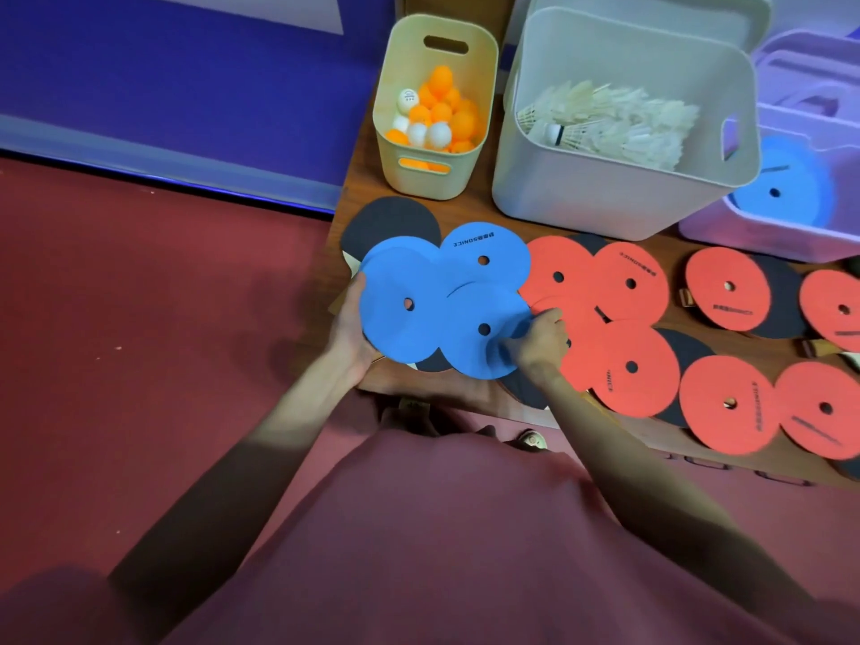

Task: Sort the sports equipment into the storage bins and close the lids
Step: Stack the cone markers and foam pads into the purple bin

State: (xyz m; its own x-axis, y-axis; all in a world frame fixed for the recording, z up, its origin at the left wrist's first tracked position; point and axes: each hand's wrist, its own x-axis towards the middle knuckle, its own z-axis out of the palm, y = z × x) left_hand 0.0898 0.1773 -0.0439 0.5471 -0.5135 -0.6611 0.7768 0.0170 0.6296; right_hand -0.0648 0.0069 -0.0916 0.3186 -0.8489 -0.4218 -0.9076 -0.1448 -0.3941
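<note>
Blue flat discs with centre holes overlap at the table's left end. My left hand (350,328) grips the left edge of one blue disc (395,295). My right hand (540,339) pinches the right edge of another blue disc (470,337). A third blue disc (488,253) lies just behind them. Several red discs (633,370) lie spread to the right, some over black paddles (391,221). A purple bin (763,235) at the far right holds a blue disc (782,188).
A beige bin (470,146) holds orange and white ping-pong balls (437,114). A grey bin (581,188) holds white shuttlecocks (619,123). All bins stand open at the back of the wooden table (358,179). Red floor lies to the left.
</note>
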